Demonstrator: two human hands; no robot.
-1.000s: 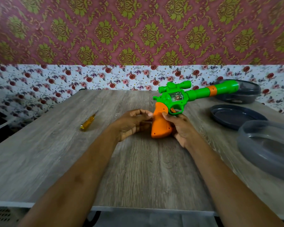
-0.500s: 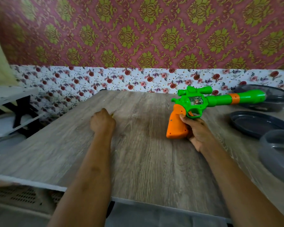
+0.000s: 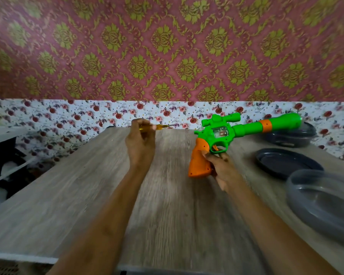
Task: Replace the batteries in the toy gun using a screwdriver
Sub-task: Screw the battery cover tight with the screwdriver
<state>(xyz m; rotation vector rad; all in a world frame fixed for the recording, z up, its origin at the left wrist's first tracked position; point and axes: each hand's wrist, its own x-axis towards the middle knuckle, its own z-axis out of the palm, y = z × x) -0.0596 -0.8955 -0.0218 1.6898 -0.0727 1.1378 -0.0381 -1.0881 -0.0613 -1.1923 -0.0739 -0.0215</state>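
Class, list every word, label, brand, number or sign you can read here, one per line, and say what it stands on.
No text can be read.
Toy gun: no lettering shows; its clear window is blurred.
Screwdriver: no legible mark on the handle.
Wallpaper: patterns and flowers only.
Grey bowl: no label visible.

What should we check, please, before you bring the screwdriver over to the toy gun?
1. Screwdriver in hand: ok. The left hand grips the screwdriver by its yellow handle, shaft pointing toward the gun.
2. Toy gun held: ok. The right hand holds the toy gun at its orange grip.
3. Gun braced on the table: cannot tell.
4. Cover screw found: cannot tell; the picture is blurred there.
5. Tip fits the screw: cannot tell.
6. Place for a loose screw: ok. A dark tray lies right of the gun.
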